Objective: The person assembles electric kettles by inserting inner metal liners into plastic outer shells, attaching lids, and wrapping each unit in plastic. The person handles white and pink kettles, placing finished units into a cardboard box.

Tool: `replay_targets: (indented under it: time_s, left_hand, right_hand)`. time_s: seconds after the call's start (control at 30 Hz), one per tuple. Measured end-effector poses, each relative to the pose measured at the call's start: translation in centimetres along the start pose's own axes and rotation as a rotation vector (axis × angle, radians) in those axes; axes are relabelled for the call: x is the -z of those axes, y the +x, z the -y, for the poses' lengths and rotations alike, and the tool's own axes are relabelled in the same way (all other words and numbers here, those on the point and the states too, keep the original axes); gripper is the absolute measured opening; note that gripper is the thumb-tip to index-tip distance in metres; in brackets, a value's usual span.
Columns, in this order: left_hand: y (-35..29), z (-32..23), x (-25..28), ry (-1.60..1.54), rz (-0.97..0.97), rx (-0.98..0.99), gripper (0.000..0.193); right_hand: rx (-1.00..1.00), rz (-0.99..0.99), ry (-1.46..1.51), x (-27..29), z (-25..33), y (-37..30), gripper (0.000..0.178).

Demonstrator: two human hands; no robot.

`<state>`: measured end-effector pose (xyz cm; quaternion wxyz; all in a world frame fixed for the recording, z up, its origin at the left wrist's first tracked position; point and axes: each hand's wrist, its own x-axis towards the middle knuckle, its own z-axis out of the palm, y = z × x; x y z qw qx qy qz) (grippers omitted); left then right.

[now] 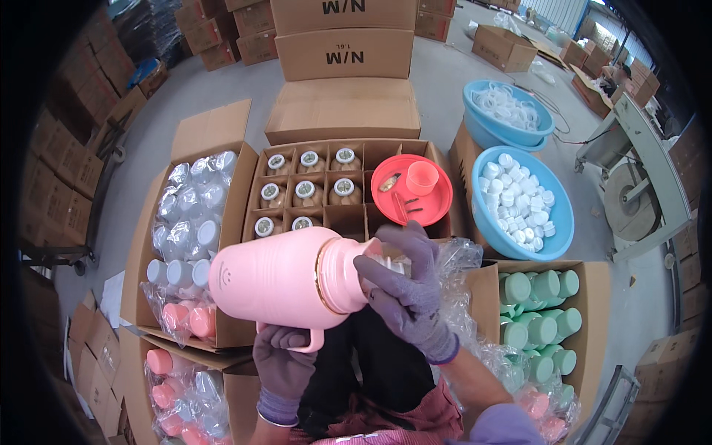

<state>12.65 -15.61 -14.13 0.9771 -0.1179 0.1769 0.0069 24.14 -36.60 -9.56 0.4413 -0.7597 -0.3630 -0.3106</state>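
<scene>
A pink vacuum jug [278, 276] lies almost on its side in front of me, its base to the left and its mouth to the right. The handle on its underside is gripped by my left hand [284, 365], in a grey glove with fingers closed round it. At the mouth, my gloved right hand [411, 289] has its fingers bent around a shiny, clear-looking piece [393, 267]. That piece is partly hidden by the fingers, so its kind cannot be made out. Just beyond sits a red basin [437, 211] with a small red cup [422, 177] inside.
A divided carton [356, 143] holds several white-topped bottles. Cartons of bagged white and pink jugs [178, 237] stand left; green ones [538, 326] stand right. Blue basins hold white caps [517, 200] and clear rings [506, 106]. Clear plastic film [460, 259] lies beside my right hand.
</scene>
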Motion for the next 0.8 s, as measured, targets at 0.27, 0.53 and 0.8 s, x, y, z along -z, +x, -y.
replay_targets:
  time_s: [0.27, 0.53, 0.8]
  left_hand:
    - [0.2, 0.0, 0.8, 0.088, 0.119, -0.009, 0.019]
    - [6.0, 0.4, -2.6, 0.454, 0.098, -0.196, 0.009]
    - [11.4, -4.2, 0.6, 0.41, 0.277, -0.16, 0.022]
  right_hand:
    - [-0.18, 0.005, 0.178, -3.1, 1.4, 3.3, 0.041]
    - [-0.469, 0.032, 0.522, -7.5, -8.4, 2.6, 0.031]
    - [-1.112, 0.396, -0.481, -6.2, -33.9, -4.8, 0.063]
